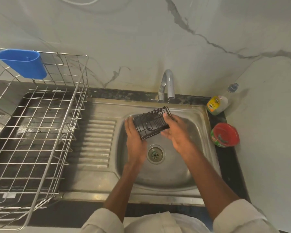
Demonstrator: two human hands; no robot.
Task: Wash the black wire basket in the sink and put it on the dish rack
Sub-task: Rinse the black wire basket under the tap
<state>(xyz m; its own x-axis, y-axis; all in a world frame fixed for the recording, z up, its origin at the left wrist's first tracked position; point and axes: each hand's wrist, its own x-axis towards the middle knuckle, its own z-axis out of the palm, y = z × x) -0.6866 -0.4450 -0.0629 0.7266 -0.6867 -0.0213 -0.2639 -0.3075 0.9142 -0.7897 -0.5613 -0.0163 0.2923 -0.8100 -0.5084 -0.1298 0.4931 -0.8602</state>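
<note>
A small black wire basket (151,122) is held tilted over the steel sink (171,167), just below the tap (167,84). My left hand (134,142) grips its left side from underneath. My right hand (178,133) holds its right side, thumb on the top wires. I cannot tell whether water is running. The metal dish rack (35,125) stands on the counter to the left of the sink, with nothing lying in its main section.
A blue plastic cutlery cup (22,64) hangs on the rack's far edge. A dish soap bottle (217,104) and a red-lidded green tub (225,135) stand at the sink's right rim. A ribbed drainboard (97,142) lies between rack and basin. The drain (155,154) is uncovered.
</note>
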